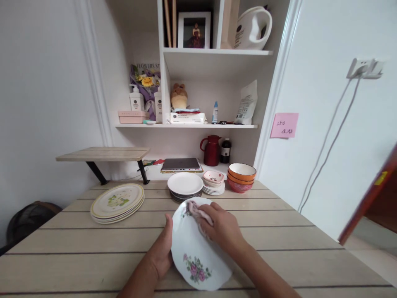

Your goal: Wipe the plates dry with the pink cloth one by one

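A white plate (192,252) with pink flower prints is tilted up above the wooden table (93,248), low in the middle of the view. My left hand (161,252) grips its left rim, thumb over the edge. My right hand (221,227) presses a small pinkish cloth (195,210) against the plate's upper face, fingers closed around the cloth.
A stack of large floral plates (118,202) lies at the left. Behind stand a stack with a white plate on top (185,184), small dishes (213,182) and orange bowls (242,176). Shelves (214,126), a red jug (211,150) and a raised wooden stand (102,154) line the back.
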Demonstrator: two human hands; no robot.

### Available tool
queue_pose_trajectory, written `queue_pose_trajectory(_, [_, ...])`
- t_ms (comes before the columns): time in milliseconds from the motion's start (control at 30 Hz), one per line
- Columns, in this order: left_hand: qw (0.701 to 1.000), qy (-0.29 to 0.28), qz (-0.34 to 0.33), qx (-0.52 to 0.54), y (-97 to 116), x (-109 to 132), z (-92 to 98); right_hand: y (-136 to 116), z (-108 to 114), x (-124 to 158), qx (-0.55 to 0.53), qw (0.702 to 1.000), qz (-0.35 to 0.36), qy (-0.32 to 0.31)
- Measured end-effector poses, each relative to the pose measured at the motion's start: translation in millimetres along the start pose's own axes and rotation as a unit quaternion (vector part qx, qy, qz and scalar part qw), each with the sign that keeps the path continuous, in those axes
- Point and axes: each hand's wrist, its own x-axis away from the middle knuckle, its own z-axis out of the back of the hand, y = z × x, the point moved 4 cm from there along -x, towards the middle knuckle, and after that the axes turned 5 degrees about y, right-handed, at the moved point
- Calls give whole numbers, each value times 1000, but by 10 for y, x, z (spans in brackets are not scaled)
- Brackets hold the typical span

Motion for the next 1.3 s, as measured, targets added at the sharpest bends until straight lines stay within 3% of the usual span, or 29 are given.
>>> queue_pose_trajectory(133, [1000, 20, 5, -19, -5, 5, 34, 242, 104, -12, 24, 999, -43, 11])
queue_pose_trajectory(267, [999, 26, 5, -19, -1, 10, 51, 284, 127, 27, 27, 998, -48, -2])
queue_pose_trajectory(500, [1000, -17, -3, -7, 11, 29, -13, 160, 12, 63, -5, 999, -23, -26])
queue_pose_trajectory(633, [999, -15, -25, -14, 33, 21, -14, 7, -7, 95, -24, 999, 11, -47])
queue_pose_trajectory(867, [1000, -3, -3, -29, 17, -40, 46, -272, -28, 185, -32, 989, 102, -105])
queue_pose_trajectory(1167, [999, -14, -1, -51, 33, -7, 39, 306, 159, 25, -9, 999, -48, 21])
queue_pose_trajectory(1300, [999, -22, 2, -47, 36, -13, 53, 396, 163, 0, -26, 997, -61, 41])
